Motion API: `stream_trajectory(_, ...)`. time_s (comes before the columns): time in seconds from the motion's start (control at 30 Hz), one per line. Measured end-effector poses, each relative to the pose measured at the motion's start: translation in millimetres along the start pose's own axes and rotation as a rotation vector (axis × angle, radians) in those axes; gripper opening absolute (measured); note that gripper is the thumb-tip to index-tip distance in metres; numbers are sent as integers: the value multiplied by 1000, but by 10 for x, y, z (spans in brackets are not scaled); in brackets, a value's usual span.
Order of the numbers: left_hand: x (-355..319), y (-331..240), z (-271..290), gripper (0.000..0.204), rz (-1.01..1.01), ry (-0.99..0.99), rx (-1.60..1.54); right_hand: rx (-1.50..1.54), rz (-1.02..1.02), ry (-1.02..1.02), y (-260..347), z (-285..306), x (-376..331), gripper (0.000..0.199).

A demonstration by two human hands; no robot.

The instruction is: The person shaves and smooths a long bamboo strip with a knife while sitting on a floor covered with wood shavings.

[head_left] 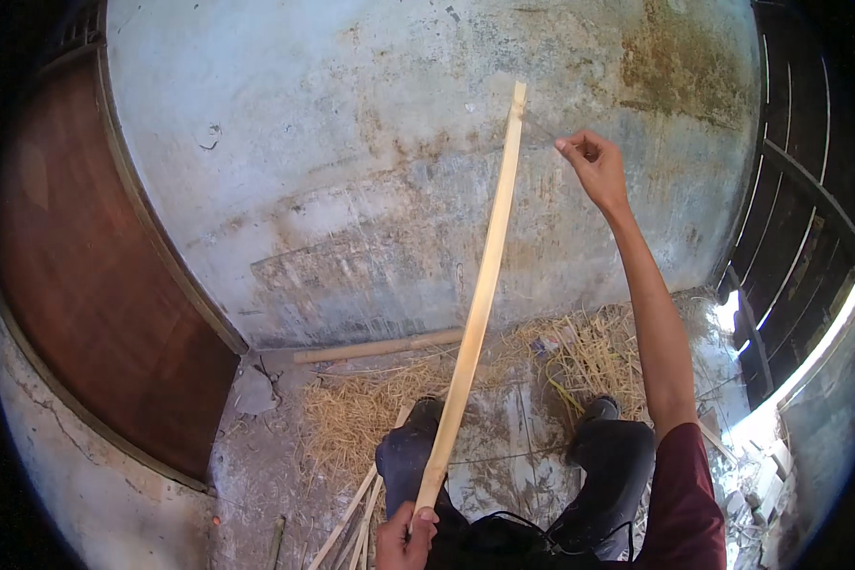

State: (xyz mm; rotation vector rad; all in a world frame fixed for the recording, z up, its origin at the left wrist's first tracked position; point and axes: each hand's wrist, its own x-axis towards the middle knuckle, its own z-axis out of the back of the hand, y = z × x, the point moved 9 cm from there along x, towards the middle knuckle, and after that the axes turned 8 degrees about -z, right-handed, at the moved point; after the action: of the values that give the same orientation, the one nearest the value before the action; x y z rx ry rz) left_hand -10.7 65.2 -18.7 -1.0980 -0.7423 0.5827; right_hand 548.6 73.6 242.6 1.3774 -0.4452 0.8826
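A long, pale bamboo strip (489, 271) slants up across the middle, slightly bowed. Its lower end sits in my left hand (407, 540), thumb and fingers closed round it. Up by the strip's top end, my right hand (594, 169) is raised with the fingers pinched together. A thin, grey, blade-like piece (540, 123) reaches from those fingers to the strip, touching or passing close to it; its exact kind is blurred. My right arm is stretched out and wears a dark red sleeve.
Straw-like shavings (351, 408) cover the floor between and beside my legs. A bamboo pole (380, 347) lies along the stained wall (351, 171). More pale strips (351, 522) lean by my left leg. Brown door (114, 275) at left, dark slatted boards (807, 190) and rubble (765, 484) at right.
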Motion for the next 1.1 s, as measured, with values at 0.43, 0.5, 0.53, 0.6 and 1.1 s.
stream_trajectory(0.43, 346, 685, -405, 27, 406, 164, -415, 389, -281, 445, -97, -471, -2467, 24)
stream_trajectory(0.5, 408, 636, -490, 25, 370, 226, -409, 328, -222, 478, 65, -510, -2789, 29)
stream_trajectory(0.53, 442, 640, -560, 24, 376, 250, -459, 265, -199, 481, 105, -473, -2902, 30)
stream_trajectory(0.6, 499, 673, -692, 22, 388, 298, -557, 227, -151, 493, 149, -458, -3026, 31)
stream_trajectory(1.1, 597, 741, -1140, 35, 416, 316, -746, 140, -141, 691, 84, -365, -3139, 18)
